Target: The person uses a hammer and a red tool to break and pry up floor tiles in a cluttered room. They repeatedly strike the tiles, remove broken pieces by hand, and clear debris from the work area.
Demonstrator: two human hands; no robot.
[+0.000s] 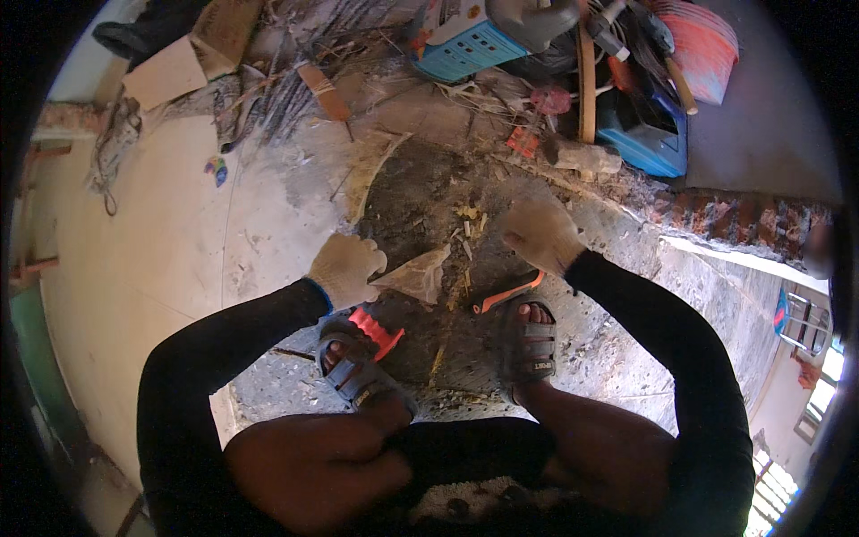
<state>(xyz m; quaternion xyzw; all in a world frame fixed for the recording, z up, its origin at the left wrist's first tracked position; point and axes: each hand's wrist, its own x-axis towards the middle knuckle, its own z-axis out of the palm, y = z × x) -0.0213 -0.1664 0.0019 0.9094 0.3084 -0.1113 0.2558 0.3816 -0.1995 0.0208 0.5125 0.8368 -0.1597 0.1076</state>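
My left hand (347, 270), in a white knit glove, has its fingers closed on the corner of a thin, crumpled translucent piece (419, 274), probably plastic sheet. My right hand (542, 235), gloved alike and slightly blurred, is held over the dark floor with curled fingers; whether anything is in it I cannot tell. Just below it, an orange and black tool handle (508, 293) lies beside my right sandal. A red ridged handle (377, 333) lies by my left sandal; its far part is hidden. Pale chips (467, 240) are scattered between my hands.
A broken masonry edge (725, 215) runs along the right. Beyond my hands are thin sticks (285, 87), an orange-handled brush (325, 94), a blue and white container (463, 47), a blue cut-open container (644, 137), a wooden batten (586, 80) and a red-stained bucket (698, 47). Cardboard (168, 74) lies upper left.
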